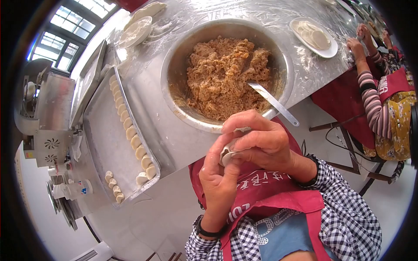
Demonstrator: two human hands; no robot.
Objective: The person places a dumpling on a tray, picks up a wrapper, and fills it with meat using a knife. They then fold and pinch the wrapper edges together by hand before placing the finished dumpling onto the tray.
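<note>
Between my two hands is a small dumpling [226, 155], its pale wrapper partly folded with dark filling showing at one end. My left hand [220, 174] pinches it from the left side. From the right, my right hand [263, 141] grips the wrapper with thumb and fingers. Both hands are just below the near rim of a large metal bowl [285, 82] of brown minced filling [226, 74]. A flat metal spatula [274, 104] leans in the filling, its handle over the rim.
A metal tray [106, 143] with rows of dumplings [135, 141] lies at the left. Plates of wrappers stand at the upper left [136, 32] and upper right [313, 37]. Co-workers' hands [357, 48] are at the far right. Metal equipment [52, 135] stands far left.
</note>
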